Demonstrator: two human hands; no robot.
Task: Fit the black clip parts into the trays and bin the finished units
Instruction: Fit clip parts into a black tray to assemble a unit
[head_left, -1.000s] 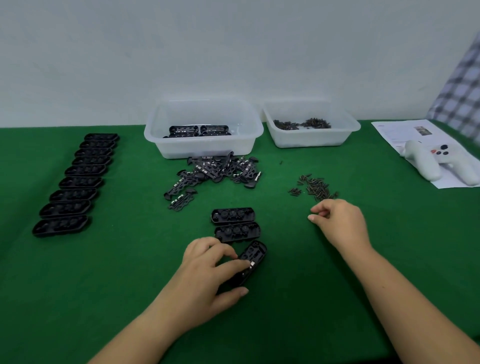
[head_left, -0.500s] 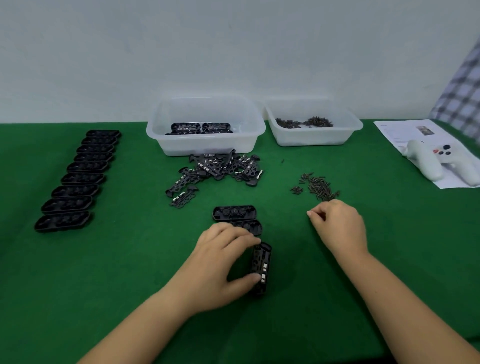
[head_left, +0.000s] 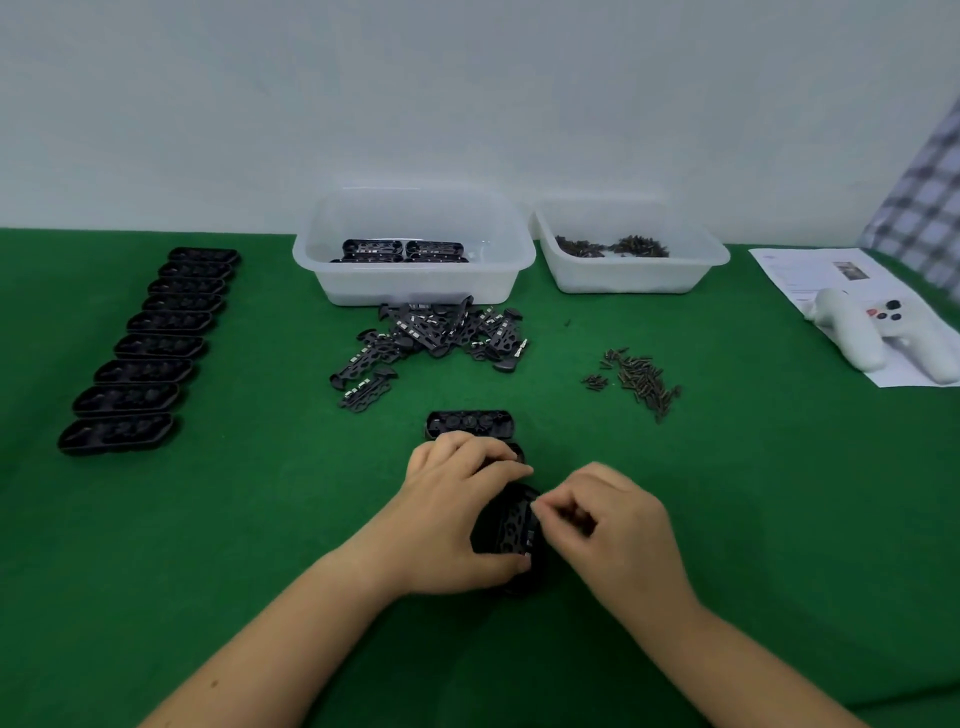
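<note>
My left hand (head_left: 457, 512) grips a black oblong tray (head_left: 511, 530) with a clip part seated in it, turned lengthwise toward me near the table's front centre. My right hand (head_left: 610, 514) is pinched shut at the tray's right edge; what its fingertips hold is too small to tell. Just beyond lies another black tray (head_left: 470, 422), and one more is mostly hidden under my left fingers. A pile of loose black clip parts (head_left: 436, 338) lies further back. The left clear bin (head_left: 415, 247) holds a few finished units.
A column of several black trays (head_left: 150, 345) runs along the left. Small dark screws (head_left: 636, 376) are scattered right of centre, with more in the right clear bin (head_left: 631, 249). A white controller (head_left: 862, 332) rests on a paper sheet at far right.
My left hand turned the tray from slanted to lengthwise. My right hand came from beside the screw pile leftward and down to the tray's right edge.
</note>
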